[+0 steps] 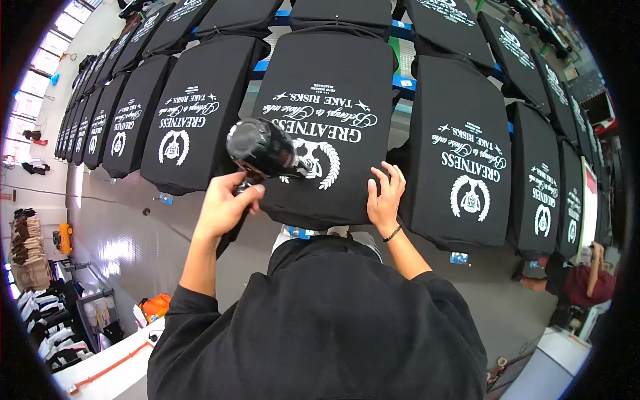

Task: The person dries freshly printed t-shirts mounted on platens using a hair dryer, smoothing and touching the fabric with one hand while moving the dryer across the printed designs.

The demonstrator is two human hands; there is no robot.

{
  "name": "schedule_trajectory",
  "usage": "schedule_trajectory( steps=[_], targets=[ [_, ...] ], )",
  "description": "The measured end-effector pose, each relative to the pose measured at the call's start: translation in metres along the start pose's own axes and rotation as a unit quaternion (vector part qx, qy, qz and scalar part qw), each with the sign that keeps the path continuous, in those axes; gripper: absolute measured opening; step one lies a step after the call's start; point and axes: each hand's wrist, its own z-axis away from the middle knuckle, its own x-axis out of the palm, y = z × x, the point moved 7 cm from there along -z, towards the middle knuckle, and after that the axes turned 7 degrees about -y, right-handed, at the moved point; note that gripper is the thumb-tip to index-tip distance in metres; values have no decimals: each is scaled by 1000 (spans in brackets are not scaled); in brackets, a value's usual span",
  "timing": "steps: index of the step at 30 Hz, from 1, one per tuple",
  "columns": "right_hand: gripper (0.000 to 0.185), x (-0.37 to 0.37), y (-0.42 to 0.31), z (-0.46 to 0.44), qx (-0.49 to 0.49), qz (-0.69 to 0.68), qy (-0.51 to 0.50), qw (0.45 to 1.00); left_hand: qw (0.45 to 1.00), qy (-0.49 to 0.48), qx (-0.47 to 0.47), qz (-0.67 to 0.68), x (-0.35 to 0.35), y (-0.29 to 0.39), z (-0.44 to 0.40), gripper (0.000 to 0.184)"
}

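My left hand (230, 203) is wrapped round the handle of a black hair dryer (260, 148), whose nozzle points right over the white print on a black T-shirt (327, 73). The dryer covers part of the wreath emblem and some of the lettering. The shirt is stretched flat over a board in front of me, its print upside down from my side. My right hand (387, 197), with a dark bracelet at the wrist, rests on the shirt's right edge near the bottom corner, fingers spread and holding nothing.
More boards with printed black shirts stand on both sides, such as a left shirt (193, 113) and a right shirt (460, 127). Blue rails (404, 82) run behind. A person in a dark red top (590, 285) is at far right. Stacked garments (30, 250) lie at left.
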Motion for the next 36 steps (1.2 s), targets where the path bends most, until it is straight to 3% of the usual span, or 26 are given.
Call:
schedule_trajectory(
  steps=[7, 12, 15, 20, 22, 27, 30, 31, 34, 36],
  targets=[
    [27, 13, -6, -7, -22, -15, -20, 999, 998, 57, 23, 30, -2, 11, -27, 15],
    [27, 7, 0, -6, -13, -17, -14, 1000, 999, 4, 26, 35, 7, 14, -17, 14],
    [25, 3, 4, -1, -8, -2, -15, 1000, 999, 26, 2, -28, -1, 16, -13, 14],
    [26, 8, -8, -8, -29, -1, -19, 999, 998, 52, 43, -2, 4, 15, -40, 15],
    [27, 8, -12, -11, -39, -1, -20, 999, 997, 36, 67, 35, 15, 18, -47, 15],
    [27, 7, -12, -12, -40, -4, -20, 999, 998, -56, 14, 9, 38, 25, -28, 15],
    [28, 7, -13, -9, -46, -1, -24, 999, 998, -60, -6, -1, 27, 11, -9, 15],
    [29, 10, -15, -8, -49, -13, -36, 998, 997, -47, -5, -55, 19, 13, -1, 15],
    [30, 18, -26, -5, -63, -25, -54, 996, 999, 10, -15, -34, -8, 11, 21, 15],
    [44, 32, -41, -2, -106, 30, -122, 986, 998, 43, -31, -17, -25, 5, 28, 15]
  ],
)
